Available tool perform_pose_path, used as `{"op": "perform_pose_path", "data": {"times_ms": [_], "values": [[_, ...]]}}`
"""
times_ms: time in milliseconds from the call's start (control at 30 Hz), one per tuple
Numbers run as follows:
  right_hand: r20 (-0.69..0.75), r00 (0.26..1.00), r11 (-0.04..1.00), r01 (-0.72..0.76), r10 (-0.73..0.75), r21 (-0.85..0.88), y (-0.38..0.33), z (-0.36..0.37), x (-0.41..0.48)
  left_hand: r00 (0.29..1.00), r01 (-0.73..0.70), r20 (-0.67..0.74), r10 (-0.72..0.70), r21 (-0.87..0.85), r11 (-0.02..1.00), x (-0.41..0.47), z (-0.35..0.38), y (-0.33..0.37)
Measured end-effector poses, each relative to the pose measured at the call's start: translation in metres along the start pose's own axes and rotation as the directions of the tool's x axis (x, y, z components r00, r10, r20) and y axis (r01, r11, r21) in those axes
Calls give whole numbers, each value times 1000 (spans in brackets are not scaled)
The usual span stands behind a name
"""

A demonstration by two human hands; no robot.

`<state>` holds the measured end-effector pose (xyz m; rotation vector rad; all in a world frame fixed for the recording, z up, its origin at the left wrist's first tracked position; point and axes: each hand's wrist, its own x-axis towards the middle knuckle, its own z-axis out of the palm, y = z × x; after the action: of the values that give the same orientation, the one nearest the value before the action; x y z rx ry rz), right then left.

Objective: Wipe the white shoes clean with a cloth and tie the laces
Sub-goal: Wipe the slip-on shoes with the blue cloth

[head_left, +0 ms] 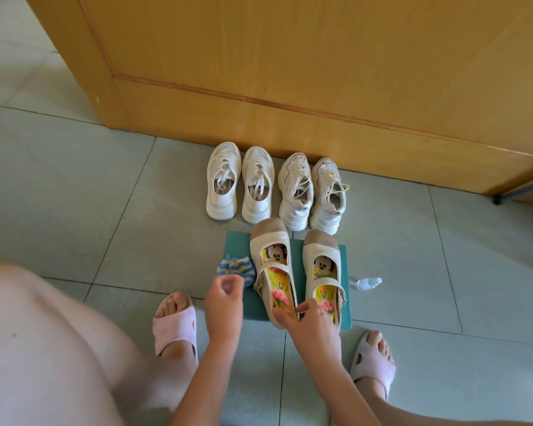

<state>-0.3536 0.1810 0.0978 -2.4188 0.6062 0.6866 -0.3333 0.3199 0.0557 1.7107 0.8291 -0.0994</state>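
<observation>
The right hand (pixel 310 322) is gripping the heel of a beige strap shoe (pixel 260 250). Its thumb is lying over the heel rim and its fingers are curling round the back. The shoe is stretching away from that hand, toe toward a wooden door (pixel 290 56), and is leaning a little to one side on a green mat (pixel 237 244). A second strap shoe (pixel 320 250) is sitting on the same mat just past the right hand's knuckles, on its outer side. Farther out on that side, off the mat, a small clear spray bottle (pixel 368 283) is lying on the tiled floor (pixel 74 179).

The left hand (pixel 223 299) is hovering above the floor, inward of the right hand's grip on the shoe. Its fingers are curling loosely with the tips drawn toward the thumb, and nothing is showing in its hold, though the fingertips are blurred. The cloth (pixel 234 267), crumpled, blue with pale stripes, is lying just beyond those fingertips, beside the held shoe.

The white shoes (pixel 296 192), four in a row, are standing well beyond both hands, past the toes of the strap shoes, with their own toes against the foot of the door. The two ahead of the right hand are trailing loose laces. A pink slipper (pixel 174 327) is sitting outside the left hand, and another slipper (pixel 371 361) outside the right, each with a foot in it.
</observation>
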Motion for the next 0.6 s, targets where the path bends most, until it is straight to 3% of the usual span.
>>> {"op": "perform_pose_path", "data": {"times_ms": [100, 233, 400, 600], "values": [[18, 999, 975, -51, 48, 218, 2, 2, 2, 930, 159, 326, -172, 66, 985, -24, 12, 4], [32, 996, 891, -89, 84, 444, 8, -1, 1, 870, 262, 439, -226, -24, 965, -35, 17, 6], [109, 992, 867, -104, 57, 487, 8, -14, 11, 853, 271, 468, -231, -18, 962, -28, 17, 9], [51, 996, 889, -91, 77, 448, 15, -14, 18, 926, 172, 315, -207, 136, 976, -30, 27, -10]]}}
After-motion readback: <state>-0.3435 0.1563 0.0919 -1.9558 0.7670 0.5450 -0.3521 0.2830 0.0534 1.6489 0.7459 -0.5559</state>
